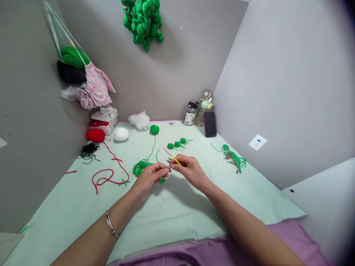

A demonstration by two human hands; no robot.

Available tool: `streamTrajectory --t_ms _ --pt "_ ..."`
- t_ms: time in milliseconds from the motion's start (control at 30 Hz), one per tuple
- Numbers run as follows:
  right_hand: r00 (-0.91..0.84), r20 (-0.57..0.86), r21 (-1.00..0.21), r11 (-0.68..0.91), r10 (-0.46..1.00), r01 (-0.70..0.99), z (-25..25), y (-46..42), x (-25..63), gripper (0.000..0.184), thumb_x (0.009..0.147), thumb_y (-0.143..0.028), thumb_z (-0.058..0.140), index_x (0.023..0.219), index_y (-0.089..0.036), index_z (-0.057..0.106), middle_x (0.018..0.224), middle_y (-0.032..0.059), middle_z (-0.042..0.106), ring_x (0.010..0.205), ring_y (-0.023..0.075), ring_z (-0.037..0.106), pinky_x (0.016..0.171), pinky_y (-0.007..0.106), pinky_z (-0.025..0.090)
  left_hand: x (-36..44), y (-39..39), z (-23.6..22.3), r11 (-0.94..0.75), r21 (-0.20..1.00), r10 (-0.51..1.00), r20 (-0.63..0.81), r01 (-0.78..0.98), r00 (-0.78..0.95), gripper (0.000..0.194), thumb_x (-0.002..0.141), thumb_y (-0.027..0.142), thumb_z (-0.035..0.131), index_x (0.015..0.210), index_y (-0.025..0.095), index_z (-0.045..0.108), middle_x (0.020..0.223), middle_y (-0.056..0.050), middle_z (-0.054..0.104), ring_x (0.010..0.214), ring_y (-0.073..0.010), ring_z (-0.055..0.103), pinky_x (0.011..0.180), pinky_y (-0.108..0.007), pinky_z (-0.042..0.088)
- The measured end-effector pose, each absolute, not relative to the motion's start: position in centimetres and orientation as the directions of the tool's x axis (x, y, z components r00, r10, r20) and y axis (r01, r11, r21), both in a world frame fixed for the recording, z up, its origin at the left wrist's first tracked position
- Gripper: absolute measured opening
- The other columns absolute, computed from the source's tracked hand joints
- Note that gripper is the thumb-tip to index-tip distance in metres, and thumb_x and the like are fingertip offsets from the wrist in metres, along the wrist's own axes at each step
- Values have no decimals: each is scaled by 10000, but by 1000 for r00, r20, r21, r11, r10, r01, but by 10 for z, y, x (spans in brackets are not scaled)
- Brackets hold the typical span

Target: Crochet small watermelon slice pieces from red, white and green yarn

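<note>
Over the middle of the table, my left hand (153, 174) is closed on a small green crocheted piece (162, 180), which pokes out below the fingers. In my right hand (190, 168) is a crochet hook with a yellow handle (176, 160), its metal end pointing up and to the left. The fingertips of both hands nearly meet; what lies between them is too small to make out. Dark pointed tips (169, 160), perhaps of scissors, show just behind the fingers. Loose green yarn (139, 167) lies beside my left hand, and a white thread (158, 213) curls below it.
At the left are a red yarn ball (95, 135), a white yarn ball (121, 134) and black strands (88, 152). Stuffing (140, 120) and a green ball (154, 129) sit behind. Green crocheted pieces (177, 144), a phone (210, 124) and tasselled green pieces (234, 158) are rightward.
</note>
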State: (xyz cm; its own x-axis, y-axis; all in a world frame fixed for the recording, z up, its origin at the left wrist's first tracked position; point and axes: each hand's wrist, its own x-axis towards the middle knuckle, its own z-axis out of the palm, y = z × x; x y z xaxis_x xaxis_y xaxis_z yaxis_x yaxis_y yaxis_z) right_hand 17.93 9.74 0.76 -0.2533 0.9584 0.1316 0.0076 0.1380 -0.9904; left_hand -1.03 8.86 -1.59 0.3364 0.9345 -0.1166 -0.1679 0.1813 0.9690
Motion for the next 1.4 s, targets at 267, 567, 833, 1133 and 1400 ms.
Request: streamTrajectory --t_ms 267,567,833,1133,1400 --pt "-278 31 -999 21 960 -38 2 106 186 489 736 -621 874 699 -198 632 586 -81 414 556 91 265 535 268 221 -10 86 -11 196 967 925 -126 -165 359 362 687 509 930 764 194 768 701 9 627 684 -153 530 669 -286 377" --pt "-409 -44 -991 -93 911 -100 8 114 196 651 738 -794 784 668 -212 501 625 -89 402 485 41 144 455 234 143 -12 89 -18 179 973 930 -120 -143 348 339 742 492 896 784 183 764 692 11 625 659 -146 534 654 -289 374" --pt "-318 64 -996 79 946 35 7 105 191 475 789 -637 832 830 -185 693 651 -52 541 566 95 371 524 249 286 -14 91 -26 135 986 929 -90 -102 359 245 970 384 738 844 183 675 744 37 623 674 -159 590 684 -318 498" --pt "-297 105 -981 149 949 127 3 102 185 388 863 -576 760 961 -201 745 750 -16 607 696 149 494 639 289 387 -15 91 -32 118 991 918 -82 -70 387 228 997 385 720 925 168 712 826 10 686 730 -168 651 718 -338 555" --pt "-371 47 -984 106 927 141 1 103 187 495 770 -585 864 618 -193 603 572 -69 443 580 105 345 555 276 249 -18 98 -38 91 995 925 -67 -45 374 245 1028 396 687 1085 159 712 1030 -48 739 850 -194 714 767 -378 618"
